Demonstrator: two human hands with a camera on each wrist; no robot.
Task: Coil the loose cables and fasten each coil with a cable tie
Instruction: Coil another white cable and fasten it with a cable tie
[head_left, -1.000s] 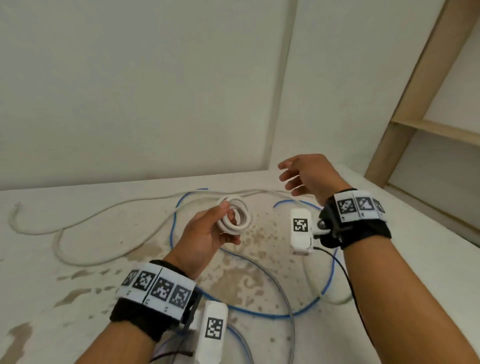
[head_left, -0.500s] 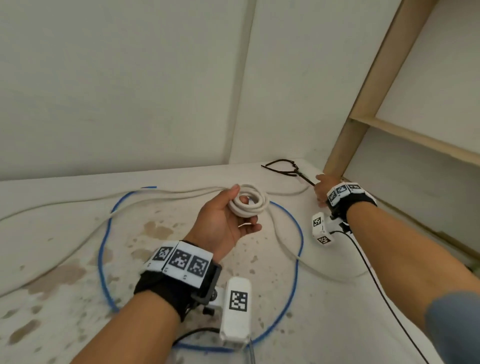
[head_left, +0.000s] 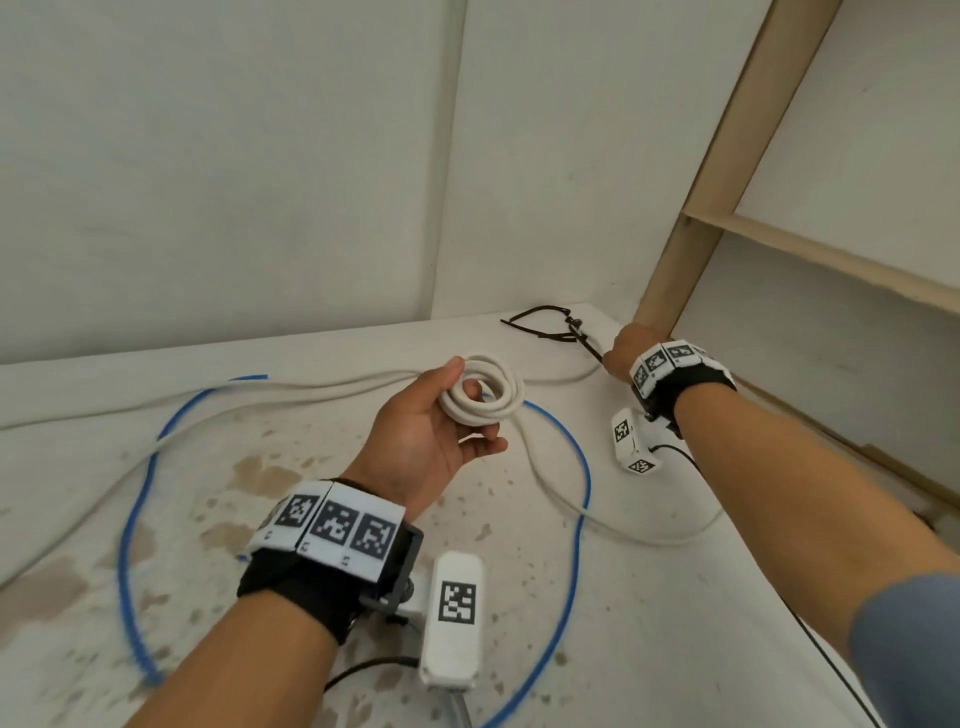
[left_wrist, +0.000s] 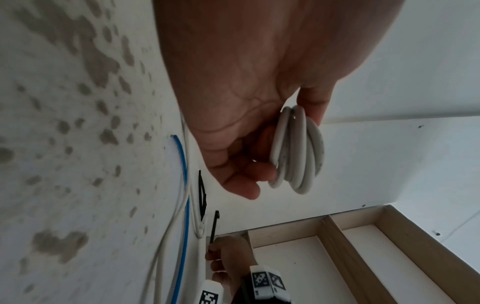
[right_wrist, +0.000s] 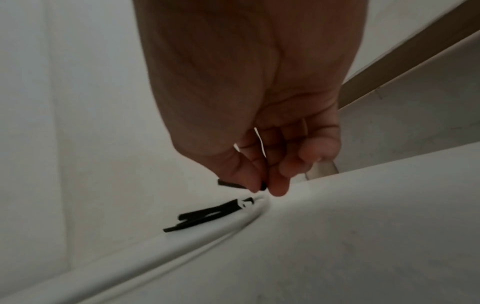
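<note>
Left hand (head_left: 426, 441) grips the white coil (head_left: 480, 397) so it can't unwind. Right hand (head_left: 626, 353) pinches a black cable tie (right_wrist: 235, 184) at the bench's far corner, presumably to fasten it.

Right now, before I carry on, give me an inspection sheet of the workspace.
Surface: white table, brown stains across its left and middle.
Job's things: white coil, several turns, no tie on it; black ties lying at the far corner.
Clutter: nothing seen.
Hands: left hand holds the coil off the table; right hand pinches one black tie at the corner.
Cables: white cable trails loose from the coil across the table; blue cable lies uncoiled in a wide loop.
Surroundings: white walls; wooden shelf frame on the right.
</note>
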